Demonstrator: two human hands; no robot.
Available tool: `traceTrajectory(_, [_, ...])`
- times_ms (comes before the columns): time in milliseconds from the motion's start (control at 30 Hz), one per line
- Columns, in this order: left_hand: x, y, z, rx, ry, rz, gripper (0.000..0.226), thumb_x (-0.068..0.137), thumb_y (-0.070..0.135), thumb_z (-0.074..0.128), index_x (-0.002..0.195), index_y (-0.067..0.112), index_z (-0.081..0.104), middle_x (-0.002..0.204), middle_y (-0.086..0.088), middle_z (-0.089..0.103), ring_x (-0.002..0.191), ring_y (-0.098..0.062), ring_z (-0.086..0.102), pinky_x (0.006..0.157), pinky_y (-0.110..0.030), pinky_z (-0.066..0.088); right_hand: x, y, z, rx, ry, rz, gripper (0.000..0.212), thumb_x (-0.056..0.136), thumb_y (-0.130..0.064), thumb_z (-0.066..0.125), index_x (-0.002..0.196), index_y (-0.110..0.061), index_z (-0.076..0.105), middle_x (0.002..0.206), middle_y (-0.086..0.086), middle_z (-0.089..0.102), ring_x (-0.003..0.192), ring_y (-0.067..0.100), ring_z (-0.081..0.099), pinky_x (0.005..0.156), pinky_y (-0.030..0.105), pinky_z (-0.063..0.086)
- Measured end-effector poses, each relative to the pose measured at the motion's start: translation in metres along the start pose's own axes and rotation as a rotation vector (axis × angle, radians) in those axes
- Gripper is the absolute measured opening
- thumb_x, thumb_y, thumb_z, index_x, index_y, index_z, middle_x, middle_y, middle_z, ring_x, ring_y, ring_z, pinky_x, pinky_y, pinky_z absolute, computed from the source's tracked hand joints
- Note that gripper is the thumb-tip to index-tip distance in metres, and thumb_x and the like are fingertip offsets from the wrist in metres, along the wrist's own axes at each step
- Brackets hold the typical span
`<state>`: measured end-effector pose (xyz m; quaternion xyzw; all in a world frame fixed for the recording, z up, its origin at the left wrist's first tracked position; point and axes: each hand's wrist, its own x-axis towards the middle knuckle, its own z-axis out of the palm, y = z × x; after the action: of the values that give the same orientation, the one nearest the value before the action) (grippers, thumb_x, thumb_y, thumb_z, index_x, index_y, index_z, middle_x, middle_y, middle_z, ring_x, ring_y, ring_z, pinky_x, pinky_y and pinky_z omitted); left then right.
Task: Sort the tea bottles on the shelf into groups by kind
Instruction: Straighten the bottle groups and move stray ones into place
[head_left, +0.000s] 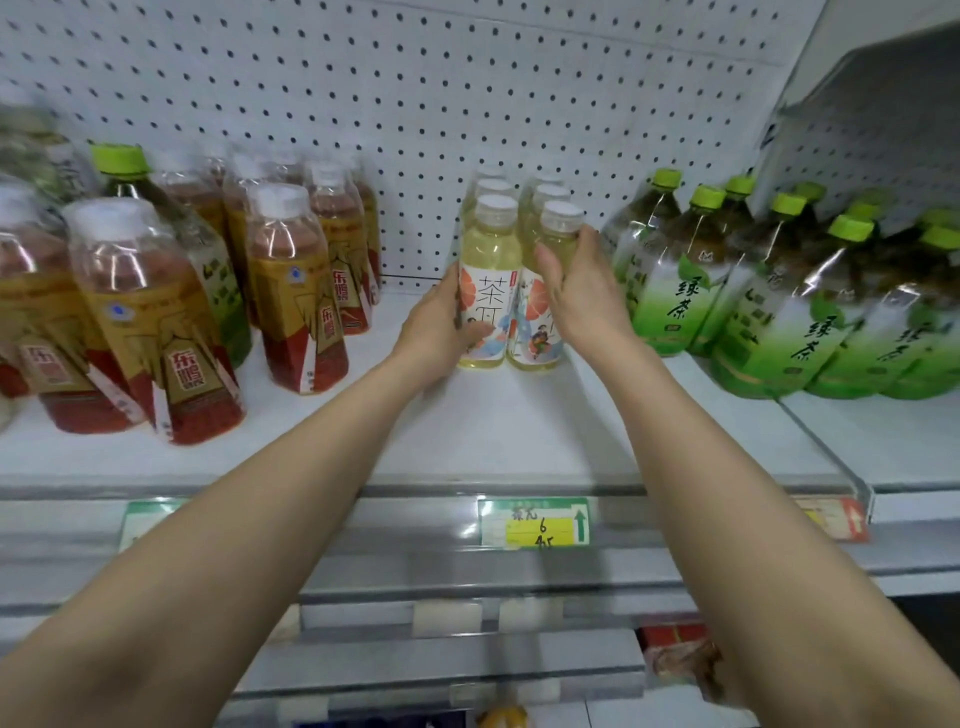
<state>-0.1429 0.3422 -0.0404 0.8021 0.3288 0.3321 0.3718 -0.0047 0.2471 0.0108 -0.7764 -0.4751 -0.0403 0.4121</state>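
Two rows of pale yellow tea bottles with white caps stand mid-shelf. My left hand (440, 325) grips the front left pale bottle (488, 270) low on its label. My right hand (582, 291) wraps the front right pale bottle (548, 338) around its shoulder. Both bottles stand upright on the white shelf (493, 426). On the left is a cluster of red-brown tea bottles (150, 322) with one green-capped bottle (122, 166) among them. On the right stand several green tea bottles (779, 291) with green caps.
A white pegboard wall (415, 93) backs the shelf. A price tag (535, 522) sits on the shelf's front rail. A shelf divider (821, 441) runs beside the green bottles. Lower shelves with goods show below.
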Motion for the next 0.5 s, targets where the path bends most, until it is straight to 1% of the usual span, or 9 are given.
traceTrajectory(100, [-0.001, 0.002, 0.001, 0.008, -0.006, -0.017, 0.073, 0.086, 0.016, 0.071, 0.146, 0.031, 0.033, 0.136, 0.003, 0.059, 0.12, -0.022, 0.058, 0.102, -0.046, 0.048, -0.001, -0.002, -0.001, 0.006, -0.001, 0.006, 0.051, 0.102, -0.045, 0.041, 0.139, -0.01, 0.037, 0.136, 0.012, 0.051, 0.123, 0.032, 0.051, 0.087, 0.034, 0.036])
traceTrajectory(233, [-0.015, 0.013, -0.008, 0.083, -0.038, -0.003, 0.064, 0.087, 0.014, 0.068, 0.142, 0.025, 0.037, 0.137, 0.001, 0.057, 0.121, -0.024, 0.056, 0.101, -0.046, 0.048, 0.0, -0.002, -0.005, -0.003, -0.026, 0.021, 0.052, 0.101, -0.048, 0.043, 0.138, -0.011, 0.039, 0.136, 0.011, 0.052, 0.124, 0.032, 0.051, 0.087, 0.034, 0.036])
traceTrajectory(300, [-0.033, 0.022, -0.022, 0.116, -0.063, 0.054, 0.065, 0.088, 0.017, 0.068, 0.145, 0.024, 0.037, 0.14, 0.0, 0.054, 0.123, -0.023, 0.054, 0.101, -0.045, 0.048, -0.003, -0.01, -0.011, -0.045, 0.024, 0.035, 0.059, 0.101, -0.049, 0.043, 0.143, -0.009, 0.037, 0.141, 0.013, 0.047, 0.128, 0.032, 0.048, 0.093, 0.037, 0.039])
traceTrajectory(333, [-0.045, 0.026, -0.032, 0.148, -0.066, 0.101, 0.066, 0.089, 0.02, 0.068, 0.147, 0.023, 0.037, 0.142, -0.001, 0.052, 0.125, -0.022, 0.052, 0.102, -0.044, 0.047, -0.007, -0.015, -0.014, -0.076, 0.105, 0.025, 0.061, 0.101, -0.048, 0.043, 0.146, -0.008, 0.034, 0.145, 0.013, 0.044, 0.132, 0.031, 0.045, 0.099, 0.041, 0.039])
traceTrajectory(400, [-0.071, 0.03, -0.054, 0.257, -0.001, 0.223, 0.06, 0.091, 0.022, 0.066, 0.146, 0.022, 0.043, 0.145, 0.0, 0.049, 0.129, -0.018, 0.048, 0.104, -0.04, 0.045, -0.018, -0.028, -0.018, -0.082, 0.307, -0.086, 0.057, 0.102, -0.041, 0.044, 0.148, -0.008, 0.033, 0.146, 0.014, 0.042, 0.133, 0.029, 0.044, 0.106, 0.045, 0.04])
traceTrajectory(433, [-0.084, 0.03, -0.068, 0.313, 0.072, 0.287, 0.055, 0.091, 0.021, 0.066, 0.144, 0.022, 0.048, 0.145, 0.002, 0.049, 0.129, -0.015, 0.048, 0.105, -0.038, 0.045, -0.025, -0.038, -0.018, -0.048, 0.376, -0.165, 0.052, 0.101, -0.036, 0.045, 0.145, -0.008, 0.036, 0.142, 0.014, 0.045, 0.131, 0.028, 0.046, 0.105, 0.044, 0.041])
traceTrajectory(467, [-0.096, 0.029, -0.083, 0.352, 0.155, 0.338, 0.05, 0.091, 0.018, 0.066, 0.139, 0.022, 0.054, 0.143, 0.003, 0.051, 0.127, -0.014, 0.049, 0.104, -0.035, 0.045, -0.03, -0.048, -0.014, -0.009, 0.399, -0.236, 0.047, 0.101, -0.031, 0.047, 0.142, -0.009, 0.04, 0.137, 0.013, 0.049, 0.126, 0.027, 0.049, 0.103, 0.044, 0.042])
traceTrajectory(500, [-0.107, 0.028, -0.098, 0.378, 0.247, 0.376, 0.045, 0.091, 0.015, 0.066, 0.135, 0.02, 0.058, 0.14, 0.002, 0.053, 0.125, -0.014, 0.051, 0.103, -0.031, 0.045, -0.034, -0.059, -0.008, 0.027, 0.375, -0.288, 0.042, 0.1, -0.028, 0.049, 0.138, -0.01, 0.046, 0.132, 0.012, 0.053, 0.12, 0.026, 0.053, 0.1, 0.044, 0.044])
